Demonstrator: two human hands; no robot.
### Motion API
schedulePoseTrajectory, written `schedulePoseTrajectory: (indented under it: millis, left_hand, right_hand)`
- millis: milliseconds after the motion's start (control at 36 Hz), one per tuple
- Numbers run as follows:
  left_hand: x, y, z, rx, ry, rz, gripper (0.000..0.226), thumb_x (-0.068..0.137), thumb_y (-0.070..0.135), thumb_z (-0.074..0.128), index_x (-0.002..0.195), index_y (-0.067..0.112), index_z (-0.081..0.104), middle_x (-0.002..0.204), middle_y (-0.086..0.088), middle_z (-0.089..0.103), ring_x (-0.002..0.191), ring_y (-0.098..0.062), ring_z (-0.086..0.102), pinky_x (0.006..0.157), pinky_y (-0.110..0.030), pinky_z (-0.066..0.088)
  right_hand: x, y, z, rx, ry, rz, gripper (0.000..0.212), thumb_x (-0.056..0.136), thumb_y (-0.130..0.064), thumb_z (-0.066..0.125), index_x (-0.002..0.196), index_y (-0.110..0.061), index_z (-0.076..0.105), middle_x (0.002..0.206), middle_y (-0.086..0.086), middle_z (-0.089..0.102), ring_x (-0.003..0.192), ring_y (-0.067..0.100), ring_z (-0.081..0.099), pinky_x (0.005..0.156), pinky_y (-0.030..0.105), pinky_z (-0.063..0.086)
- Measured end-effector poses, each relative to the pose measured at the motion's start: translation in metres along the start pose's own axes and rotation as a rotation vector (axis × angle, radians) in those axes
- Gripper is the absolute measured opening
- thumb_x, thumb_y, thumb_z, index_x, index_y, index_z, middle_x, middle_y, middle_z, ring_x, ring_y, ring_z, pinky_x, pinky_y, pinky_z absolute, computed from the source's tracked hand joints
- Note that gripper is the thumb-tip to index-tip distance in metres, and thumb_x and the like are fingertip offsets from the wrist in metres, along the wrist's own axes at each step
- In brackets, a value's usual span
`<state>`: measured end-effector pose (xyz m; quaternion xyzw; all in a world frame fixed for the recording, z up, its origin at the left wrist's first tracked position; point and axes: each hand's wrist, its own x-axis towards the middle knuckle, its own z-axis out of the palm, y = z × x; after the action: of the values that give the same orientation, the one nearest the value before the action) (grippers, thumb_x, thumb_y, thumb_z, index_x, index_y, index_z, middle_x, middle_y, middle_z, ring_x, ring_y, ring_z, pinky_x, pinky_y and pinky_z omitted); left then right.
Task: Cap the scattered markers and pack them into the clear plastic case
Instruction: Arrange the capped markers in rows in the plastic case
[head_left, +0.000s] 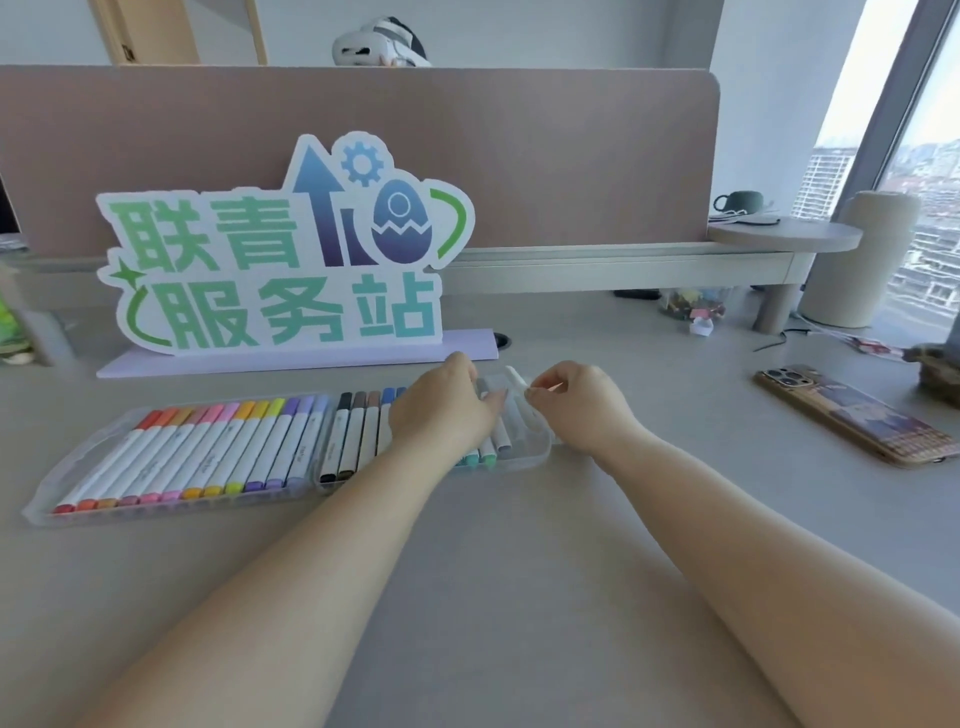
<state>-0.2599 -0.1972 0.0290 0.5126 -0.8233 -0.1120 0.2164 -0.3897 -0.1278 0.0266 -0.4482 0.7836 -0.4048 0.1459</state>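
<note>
Head view | clear plastic case (39, 512) open flat on desk (467, 545); L half full of capped markers (208, 452), red→lilac | R half part-filled, black/brown/blue | left hand (441, 410) palm-down over R-half markers, grip: can't tell | white marker (517, 379) tilted over case's R end, pinched by right hand (576, 405) | phone (852, 415) far R.

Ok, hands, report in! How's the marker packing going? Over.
Left grip resting on packed coloured markers. Right grip pinching slim white marker over clear plastic case, nearly full. Nothing in the way.
</note>
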Motion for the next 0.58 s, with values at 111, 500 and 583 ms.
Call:
schedulePoseTrajectory:
  millis: [111, 500, 583]
  left_hand:
    - [-0.005, -0.015, -0.008, 0.02, -0.032, 0.232, 0.037, 0.093, 0.051, 0.045, 0.125, 0.033, 0.052, 0.132, 0.007, 0.05, 0.118, -0.019, 0.048, 0.09, -0.034, 0.041]
    - [-0.027, -0.025, -0.004, 0.28, -0.317, 0.319, 0.059, 0.094, 0.063, 0.015, 0.148, 0.04, 0.013, 0.159, 0.013, 0.004, 0.147, -0.02, 0.001, 0.114, -0.052, 0.008]
    - [-0.027, -0.026, -0.004, 0.278, -0.322, 0.32, 0.057, 0.095, 0.061, 0.016, 0.148, 0.041, 0.014, 0.159, 0.014, 0.004, 0.147, -0.02, 0.002, 0.114, -0.052, 0.009]
  right_hand:
    - [-0.002, 0.001, 0.002, -0.025, 0.009, -0.026, 0.018, 0.088, -0.033, 0.055, 0.1, -0.021, 0.062, 0.086, -0.009, 0.06, 0.076, 0.017, 0.06, 0.073, 0.034, 0.052]
    - [-0.005, -0.004, 0.012, -0.123, 0.033, -0.059, 0.025, 0.091, -0.034, 0.052, 0.114, -0.026, 0.054, 0.097, -0.002, 0.064, 0.084, 0.019, 0.06, 0.074, 0.035, 0.052]
    - [-0.004, -0.003, 0.014, -0.139, 0.03, -0.064, 0.023, 0.09, -0.034, 0.051, 0.112, -0.028, 0.057, 0.099, -0.002, 0.064, 0.082, 0.019, 0.061, 0.072, 0.032, 0.052]
